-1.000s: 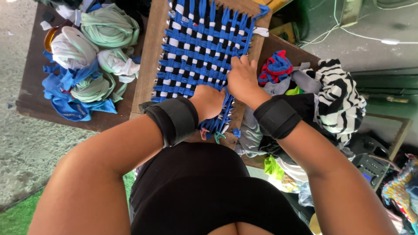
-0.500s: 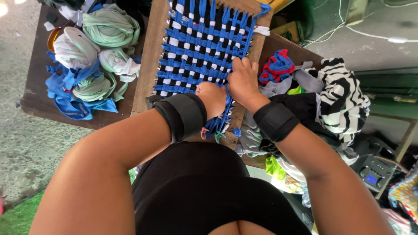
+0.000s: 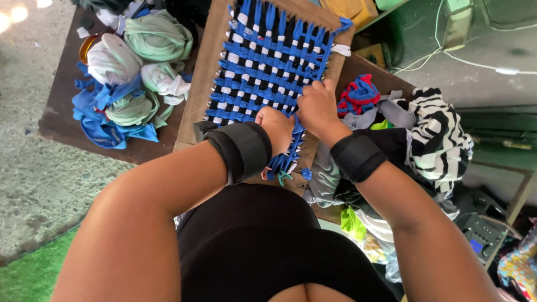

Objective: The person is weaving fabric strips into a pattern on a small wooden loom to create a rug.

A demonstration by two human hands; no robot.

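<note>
Both bare forearms reach up from the lower frame toward its middle, each with a black band around the wrist. The left hand is curled into a loose fist, knuckles up. The right hand sits just beside it, fingers bent and pressing downward.

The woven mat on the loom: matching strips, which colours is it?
Blue, black and white checker weave, clearest in the head view.

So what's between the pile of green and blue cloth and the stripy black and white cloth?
In the head view, the wooden loom frame with its blue weave lies between the cloth pile and striped cloth, both hands on it.
</note>
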